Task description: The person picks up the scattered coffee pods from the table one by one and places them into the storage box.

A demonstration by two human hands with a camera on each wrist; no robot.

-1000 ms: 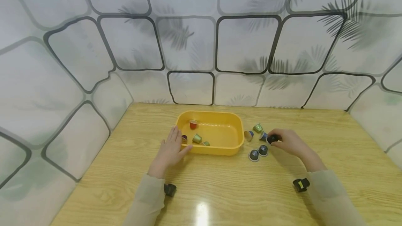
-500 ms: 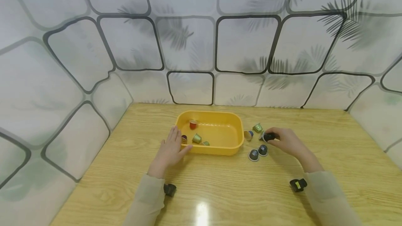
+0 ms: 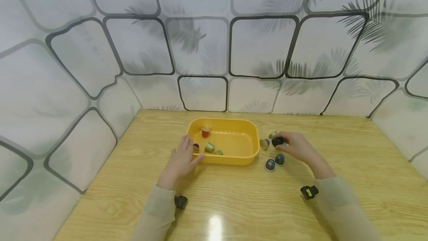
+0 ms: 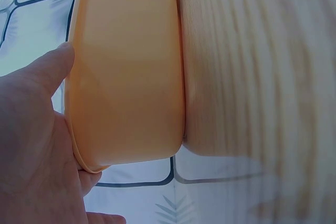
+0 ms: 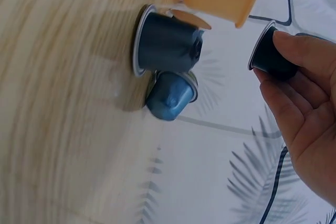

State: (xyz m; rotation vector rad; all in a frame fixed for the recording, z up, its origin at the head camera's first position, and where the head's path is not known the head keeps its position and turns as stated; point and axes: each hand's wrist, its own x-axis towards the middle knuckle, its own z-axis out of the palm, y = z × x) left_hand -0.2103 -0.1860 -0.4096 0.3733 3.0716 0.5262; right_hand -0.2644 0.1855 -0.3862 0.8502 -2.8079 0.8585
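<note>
My right hand point(image 3: 299, 148) pinches a black coffee capsule point(image 3: 277, 141) between thumb and fingers, close to the right end of a yellow tray point(image 3: 249, 161). In the right wrist view that capsule point(image 5: 273, 59) is held with its silver rim facing away from the palm. Straight fingers of my left hand point(image 3: 180, 162) lie along the tray's left rim, with the thumb on the near rim. The left wrist view shows the thumb point(image 4: 55, 66) at the tray's edge. Inside lie a red capsule point(image 3: 205, 132), a green capsule point(image 3: 209, 147) and others.
Two dark capsules point(image 3: 279, 159) stand rim-down on the wooden table point(image 3: 247, 203). A blue capsule point(image 3: 266, 142) lies beside the tray, and a green capsule point(image 3: 272, 134) is behind the right hand. Another blue capsule point(image 5: 170, 97) shows in the right wrist view. Patterned panels point(image 3: 204, 94) rise behind.
My right hand has moved left and slightly away from me with the black capsule, passing over a blue capsule toward the tray. The left hand and tray have stayed put.
</note>
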